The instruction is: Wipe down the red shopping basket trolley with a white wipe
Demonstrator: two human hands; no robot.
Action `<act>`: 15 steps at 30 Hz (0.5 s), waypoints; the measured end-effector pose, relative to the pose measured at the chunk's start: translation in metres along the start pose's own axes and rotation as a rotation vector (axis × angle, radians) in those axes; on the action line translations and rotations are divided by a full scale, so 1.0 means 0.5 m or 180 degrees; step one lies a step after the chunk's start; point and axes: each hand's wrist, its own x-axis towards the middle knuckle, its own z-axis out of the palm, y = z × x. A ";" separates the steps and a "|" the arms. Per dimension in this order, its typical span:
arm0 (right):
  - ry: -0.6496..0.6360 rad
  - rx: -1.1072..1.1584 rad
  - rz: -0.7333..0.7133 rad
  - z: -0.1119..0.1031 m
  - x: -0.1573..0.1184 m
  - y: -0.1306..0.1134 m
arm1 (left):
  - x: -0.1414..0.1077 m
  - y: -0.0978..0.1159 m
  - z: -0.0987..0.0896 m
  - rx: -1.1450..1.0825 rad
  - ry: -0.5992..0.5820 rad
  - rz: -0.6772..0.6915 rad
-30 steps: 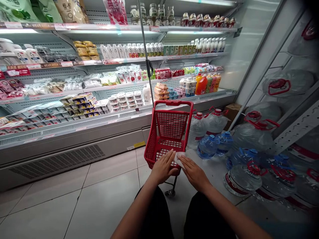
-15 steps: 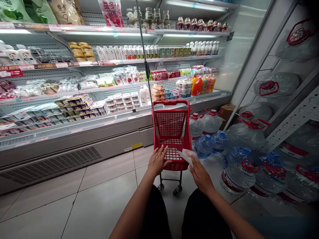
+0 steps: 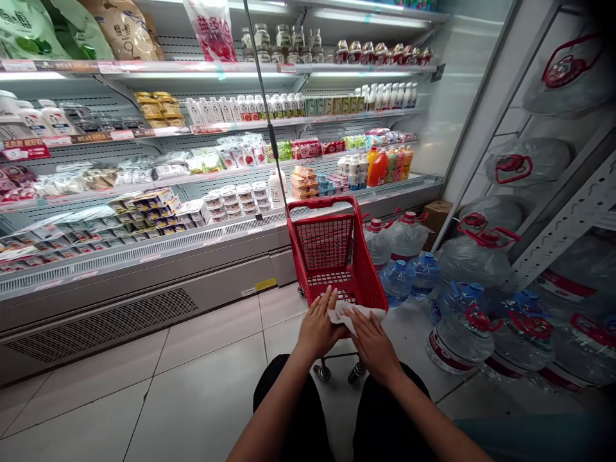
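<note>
In front of my knees stands a red shopping cart (image 3: pixel 373 273) with mesh plastic sides, its basket turned slightly. My left hand (image 3: pixel 320 327) lies at the near rim of the basket, fingers stretched out and nothing visible in them. Close on its right, my right hand (image 3: pixel 375 343) presses a white tissue (image 3: pixel 342 313) against the same rim. The tissue spreads out from under the fingers toward the left hand and the right corner. My thumbs and the rim's underside are mostly hidden.
Behind the cart runs an open refrigerated display (image 3: pixel 231 253) stocked with dairy and drinks. A thin dark pole (image 3: pixel 270 128) rises before it. Large water bottles (image 3: pixel 459 343) crowd the floor at the right, beside a metal rack (image 3: pixel 568 218).
Both hands have come closer together at the near rim, the right one bringing the tissue onto it. The cart has turned slightly and moved nearer.
</note>
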 end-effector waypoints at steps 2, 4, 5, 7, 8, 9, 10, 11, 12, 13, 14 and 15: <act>-0.0033 -0.0130 0.0085 -0.013 -0.025 0.043 | -0.006 -0.037 -0.016 0.0025 -0.0009 0.0096; 0.0004 -0.0257 0.0323 -0.023 -0.043 0.088 | -0.009 -0.074 -0.026 0.0099 -0.0028 0.0045; 0.0023 -0.0306 0.0458 -0.026 -0.048 0.109 | -0.009 -0.088 -0.028 0.0125 -0.0048 0.0037; 0.0047 -0.0353 0.0706 -0.028 -0.048 0.141 | -0.006 -0.101 -0.022 0.0146 -0.0042 0.0049; 0.0054 -0.0349 0.0810 -0.027 -0.045 0.153 | -0.004 -0.100 -0.016 0.0147 -0.0001 0.0044; 0.0057 -0.0331 0.0900 -0.026 -0.040 0.162 | -0.002 -0.095 -0.008 0.0148 0.0065 0.0015; 0.0062 -0.0303 0.0978 -0.024 -0.034 0.170 | 0.000 -0.087 0.001 0.0151 0.0144 -0.0034; 0.0066 -0.0269 0.1037 -0.021 -0.027 0.176 | 0.002 -0.078 0.009 0.0154 0.0223 -0.0093; 0.0063 -0.0232 0.1077 -0.019 -0.021 0.183 | 0.005 -0.068 0.016 0.0159 0.0292 -0.0149; 0.0056 -0.0196 0.1107 -0.017 -0.015 0.189 | 0.006 -0.059 0.022 0.0165 0.0345 -0.0197; 0.0047 -0.0161 0.1132 -0.014 -0.010 0.195 | 0.008 -0.051 0.026 0.0168 0.0384 -0.0232; 0.0036 -0.0125 0.1149 -0.012 -0.005 0.202 | 0.008 -0.045 0.029 0.0168 0.0407 -0.0258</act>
